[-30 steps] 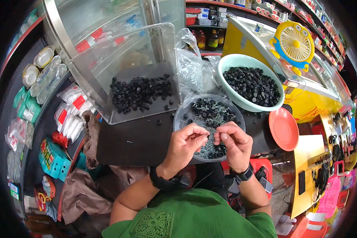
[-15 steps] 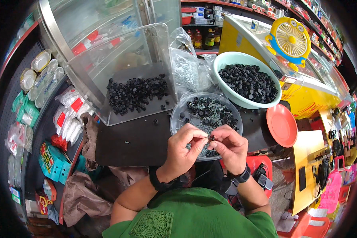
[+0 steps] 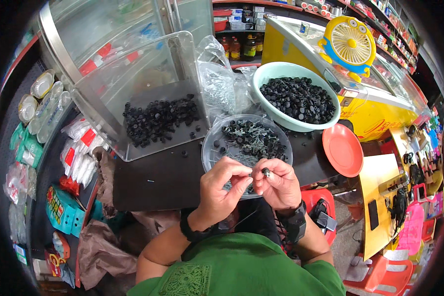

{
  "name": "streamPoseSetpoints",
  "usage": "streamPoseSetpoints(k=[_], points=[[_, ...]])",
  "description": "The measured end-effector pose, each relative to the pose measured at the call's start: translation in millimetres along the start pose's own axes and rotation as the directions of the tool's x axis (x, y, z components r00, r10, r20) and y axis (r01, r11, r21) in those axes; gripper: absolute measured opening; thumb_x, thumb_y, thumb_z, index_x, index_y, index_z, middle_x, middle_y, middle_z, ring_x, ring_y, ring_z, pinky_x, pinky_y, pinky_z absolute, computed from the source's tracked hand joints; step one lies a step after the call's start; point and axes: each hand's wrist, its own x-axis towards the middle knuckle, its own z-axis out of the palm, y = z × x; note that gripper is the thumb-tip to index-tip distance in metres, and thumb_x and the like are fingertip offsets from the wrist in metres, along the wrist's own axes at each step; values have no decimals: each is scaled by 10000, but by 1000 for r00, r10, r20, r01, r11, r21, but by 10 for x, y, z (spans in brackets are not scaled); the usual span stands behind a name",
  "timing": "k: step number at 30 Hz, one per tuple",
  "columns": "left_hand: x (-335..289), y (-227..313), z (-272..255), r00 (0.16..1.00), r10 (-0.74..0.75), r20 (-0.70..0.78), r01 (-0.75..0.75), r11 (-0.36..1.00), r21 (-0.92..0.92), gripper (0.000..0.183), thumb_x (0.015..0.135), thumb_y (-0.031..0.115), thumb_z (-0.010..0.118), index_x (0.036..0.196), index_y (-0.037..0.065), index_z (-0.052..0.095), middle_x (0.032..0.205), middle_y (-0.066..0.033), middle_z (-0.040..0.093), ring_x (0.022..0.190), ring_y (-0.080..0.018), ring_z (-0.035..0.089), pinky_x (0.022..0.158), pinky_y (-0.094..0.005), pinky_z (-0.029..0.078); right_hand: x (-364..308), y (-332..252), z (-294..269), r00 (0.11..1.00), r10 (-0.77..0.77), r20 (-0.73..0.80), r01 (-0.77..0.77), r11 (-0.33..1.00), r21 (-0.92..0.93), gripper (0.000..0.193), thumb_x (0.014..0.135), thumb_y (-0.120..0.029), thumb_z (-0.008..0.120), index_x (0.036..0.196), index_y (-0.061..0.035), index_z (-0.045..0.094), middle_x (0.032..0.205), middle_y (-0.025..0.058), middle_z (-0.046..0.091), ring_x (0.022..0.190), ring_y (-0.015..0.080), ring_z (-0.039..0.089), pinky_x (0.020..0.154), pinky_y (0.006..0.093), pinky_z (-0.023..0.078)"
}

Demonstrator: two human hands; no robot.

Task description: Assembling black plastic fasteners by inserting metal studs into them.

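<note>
My right hand (image 3: 281, 187) pinches a small black plastic cap (image 3: 266, 172) with a shiny bit at its end. Close beside it, my left hand (image 3: 221, 186) has thumb and fingertips pressed together; what they hold, if anything, is too small to make out. Both hands are over the near rim of a round clear tub (image 3: 210, 153) on the dark table. Inside the tub lie black caps mixed with silvery screws (image 3: 257, 143). Behind it to the right, a pale green basin (image 3: 334, 114) is heaped with black caps (image 3: 298, 100).
A clear plastic bin (image 3: 148, 154) at left holds many black caps. A plastic bag of screws (image 3: 217, 89) sits behind the tub. At right are a red plate (image 3: 342, 150), a yellow freezer (image 3: 380, 116) and a toy-shaped fan (image 3: 351, 43). One small screw (image 3: 151, 180) lies on the table (image 3: 133, 195).
My hands have drawn slightly apart, and the black cap is now in my right fingertips alone, turned to show its shiny end. The whole view has shifted a little.
</note>
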Motion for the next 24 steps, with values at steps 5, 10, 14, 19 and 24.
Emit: streamPoseSetpoints(k=[5, 10, 14, 19, 24], points=[[-6, 32, -10, 1000, 12, -5, -11, 999, 35, 142, 779, -41, 676, 908, -13, 623, 834, -74, 603, 703, -124, 562, 610, -233, 455, -5, 13, 22, 1000, -1, 24, 0, 999, 43, 180, 913, -59, 562, 1066, 30, 589, 936, 127, 608, 796, 182, 610, 670, 299, 522], [23, 100, -14, 999, 23, 38, -29, 985, 170, 123, 793, 43, 696, 857, 12, 596, 780, -66, 584, 643, -150, 558, 575, -258, 457, -8, 9, 36, 998, 16, 53, -20, 997, 72, 174, 908, -47, 563, 1063, 26, 593, 949, 125, 609, 817, 173, 610, 684, 292, 520], [71, 187, 17, 982, 6, 190, -84, 909, 408, 253, 793, 212, 703, 742, 49, 516, 709, -79, 538, 630, -298, 549, 554, -398, 429, -85, -8, 57, 993, -77, -86, 39, 927, -373, 173, 871, 28, 582, 1043, 17, 600, 980, 99, 613, 808, 138, 613, 687, 262, 522], [-17, 64, -1, 980, -29, 195, -38, 942, 334, 177, 812, 40, 606, 690, -2, 485, 624, -145, 464, 542, -329, 465, 502, -371, 366, -113, 8, 224, 987, -44, -154, -55, 811, -582, 156, 830, 15, 653, 978, 1, 606, 873, 29, 617, 721, 78, 593, 579, 212, 508], [-123, 76, -30, 894, -434, 114, 447, 885, -129, 393, 975, 174, 433, 605, 40, 435, 550, 2, 445, 492, -59, 391, 454, -234, 284, -120, -46, 180, 983, -45, -177, -37, 900, -435, 156, 795, 89, 626, 933, 27, 591, 814, 78, 625, 676, 127, 621, 560, 246, 530]])
